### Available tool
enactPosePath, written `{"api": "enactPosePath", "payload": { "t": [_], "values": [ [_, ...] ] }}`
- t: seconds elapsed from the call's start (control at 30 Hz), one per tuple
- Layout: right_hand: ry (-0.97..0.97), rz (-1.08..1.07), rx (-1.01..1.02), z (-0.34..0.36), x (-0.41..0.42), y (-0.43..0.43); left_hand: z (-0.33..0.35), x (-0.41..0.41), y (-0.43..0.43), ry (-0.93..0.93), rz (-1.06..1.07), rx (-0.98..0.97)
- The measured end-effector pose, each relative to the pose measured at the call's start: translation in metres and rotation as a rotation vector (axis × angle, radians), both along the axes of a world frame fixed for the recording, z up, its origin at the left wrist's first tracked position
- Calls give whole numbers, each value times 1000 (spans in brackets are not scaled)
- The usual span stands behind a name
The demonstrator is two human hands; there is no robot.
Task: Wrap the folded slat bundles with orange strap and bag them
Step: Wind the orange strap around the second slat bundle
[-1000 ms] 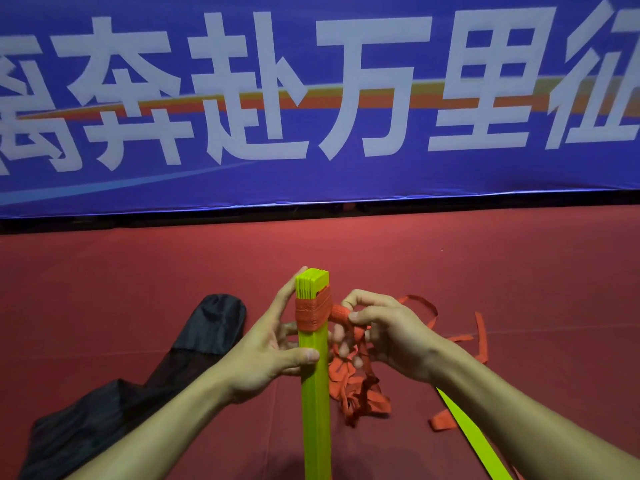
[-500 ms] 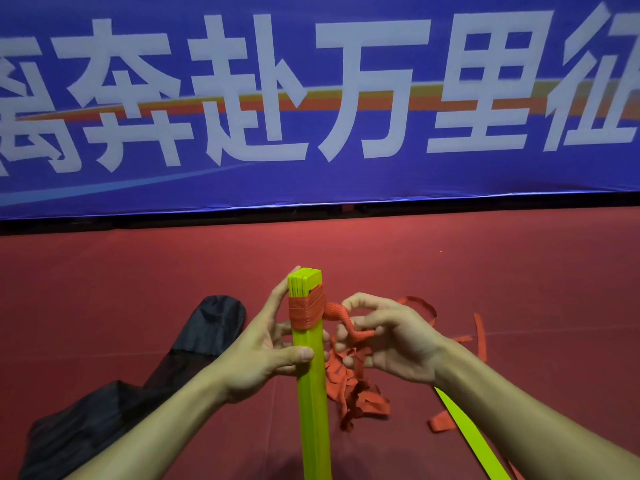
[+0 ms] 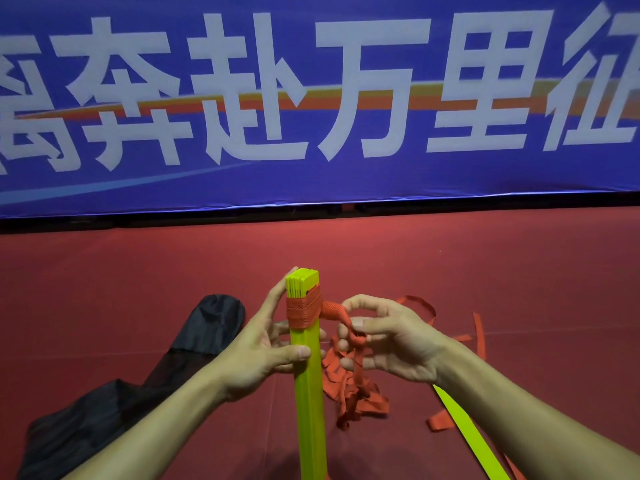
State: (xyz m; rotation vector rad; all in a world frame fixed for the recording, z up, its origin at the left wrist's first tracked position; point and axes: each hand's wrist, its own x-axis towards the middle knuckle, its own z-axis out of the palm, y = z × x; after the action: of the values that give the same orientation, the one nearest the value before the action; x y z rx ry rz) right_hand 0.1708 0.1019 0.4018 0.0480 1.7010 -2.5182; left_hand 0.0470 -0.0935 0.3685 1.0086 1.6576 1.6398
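A bundle of yellow-green slats [image 3: 309, 393] stands upright in the middle. My left hand [image 3: 258, 351] grips it, thumb across the front, fingers up the left side. Several turns of orange strap [image 3: 304, 310] are wound around the bundle near its top. My right hand [image 3: 388, 337] pinches the strap just right of the bundle, and the strap runs taut from the wraps to my fingers. The loose remainder of the strap [image 3: 353, 389] lies in a heap on the red floor below that hand. A black bag [image 3: 114, 389] lies flat at the left.
A single yellow-green slat [image 3: 464, 434] lies on the red floor under my right forearm. More orange strap loops [image 3: 478, 334] trail to the right. A blue banner [image 3: 311, 98] with white characters stands along the back.
My right hand has drawn the strap out to the right and opened its grip wider. The bundle has shifted slightly left.
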Motion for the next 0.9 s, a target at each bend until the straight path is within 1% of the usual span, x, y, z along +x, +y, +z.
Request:
{"api": "enactPosePath", "payload": {
  "t": [0.1, 0.3, 0.5, 0.57, 0.67, 0.73, 0.8, 0.9],
  "values": [
    [44, 32, 65, -4, 0, 0, -1, 0, 0, 4, 0, -15],
    [61, -42, 88, -5, -3, 4, 1, 2, -1, 8, -3, 0],
    [-16, 35, -26, 0, -2, 3, 1, 1, -1, 0, 9, 11],
    [-34, 39, -11, 0, -1, 5, 1, 1, -1, 4, 12, 1],
    [-63, -18, 148, -1, -1, 4, 1, 3, -1, 9, 7, -11],
    [-62, -122, 271, -3, -3, 3, 1, 5, 1, 27, 21, -24],
    [-7, -247, 369, -6, -7, 0, 1, 7, 3, 43, 51, -16],
    [139, -387, 486, -10, -12, -5, 3, 10, 10, 94, 84, 6]
  ]
}}
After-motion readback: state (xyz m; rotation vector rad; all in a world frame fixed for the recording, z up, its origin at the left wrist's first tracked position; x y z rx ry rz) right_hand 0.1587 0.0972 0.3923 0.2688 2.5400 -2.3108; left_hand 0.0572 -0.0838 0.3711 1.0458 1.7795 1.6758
